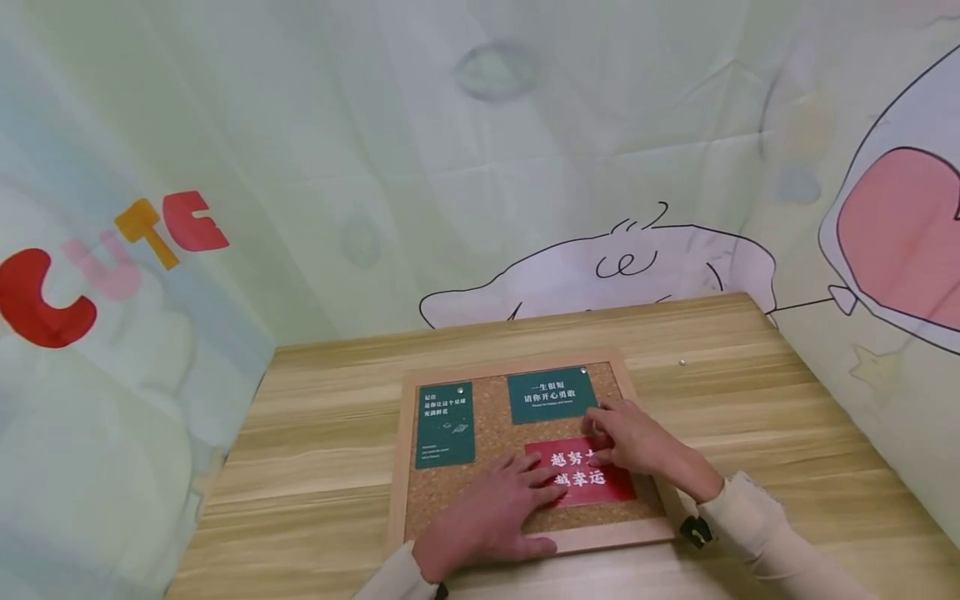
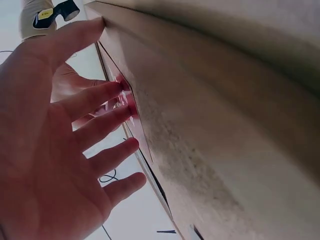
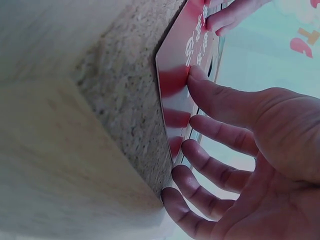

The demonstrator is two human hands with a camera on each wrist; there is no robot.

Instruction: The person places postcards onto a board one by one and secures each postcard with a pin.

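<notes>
A red card (image 1: 582, 492) with white lettering lies on the lower right of a wood-framed corkboard (image 1: 491, 492). My left hand (image 1: 491, 512) reaches over the board's lower edge, its spread fingertips touching the card's left part. From the right, my right hand (image 1: 641, 442) touches the same card. In the right wrist view the thumb of that hand (image 3: 280, 125) presses on the red card (image 3: 172, 75), and its fingers are bent lightly near the card's edge. No pin shows between them. In the left wrist view the fingers of my left hand (image 2: 60, 145) are nearly straight.
On the board's upper part are a tall green card (image 1: 446, 442) at left and a wide green card (image 1: 551, 412) at right, each with a pin at its corner. A small shiny pin (image 1: 682, 362) lies on the wooden table (image 1: 322, 433). Printed cloth (image 1: 337, 167) hangs behind.
</notes>
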